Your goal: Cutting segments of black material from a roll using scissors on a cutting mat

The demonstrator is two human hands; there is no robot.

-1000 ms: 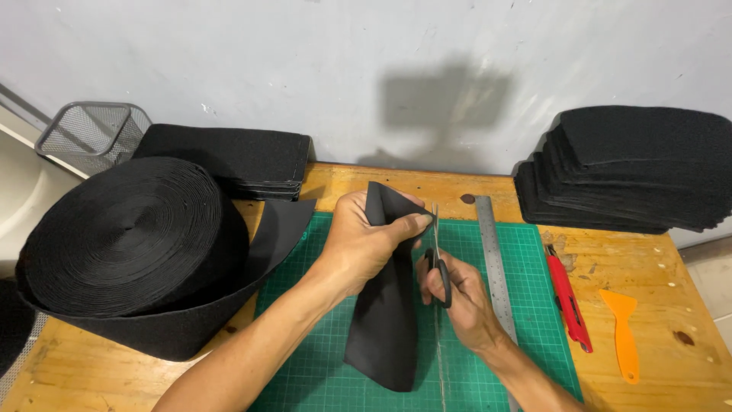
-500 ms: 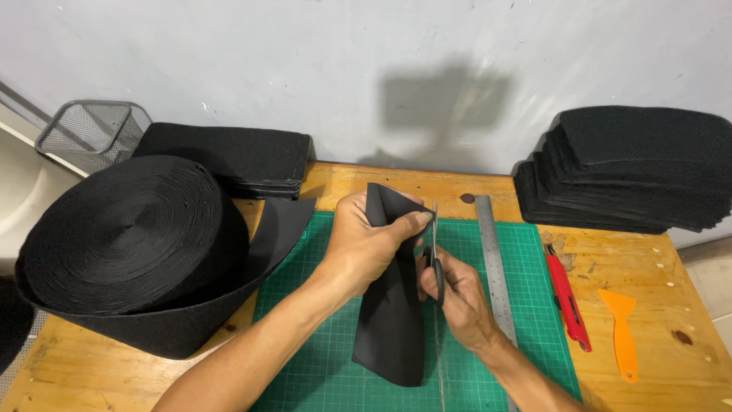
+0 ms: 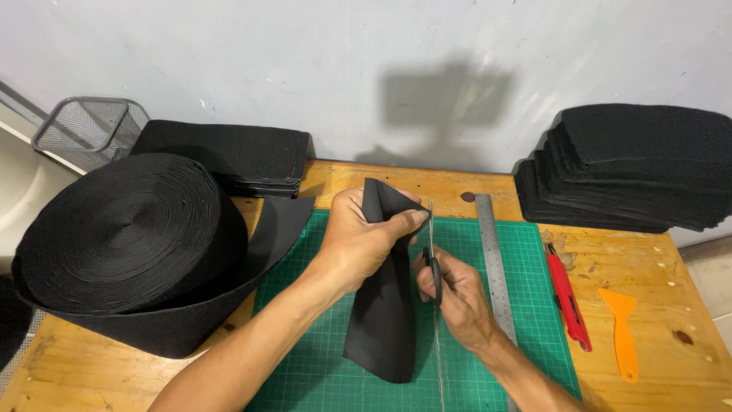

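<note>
My left hand (image 3: 358,244) grips the top of a black fabric strip (image 3: 385,313), which hangs folded down onto the green cutting mat (image 3: 526,305). My right hand (image 3: 456,294) holds black-handled scissors (image 3: 431,255), blades pointing up along the strip's right edge, close to my left fingertips. The strip runs back to a big black fabric roll (image 3: 126,236) lying on the left of the wooden table (image 3: 671,343).
A steel ruler (image 3: 494,263) lies on the mat right of my hands. A red utility knife (image 3: 566,294) and an orange scraper (image 3: 621,328) lie further right. Stacks of cut black pieces sit at back right (image 3: 633,168) and back left (image 3: 229,156). A wire mesh basket (image 3: 91,130) stands far left.
The hanging strip has shifted slightly right and lower on the mat. The scissors stay at the strip's right edge; both hands have barely moved.
</note>
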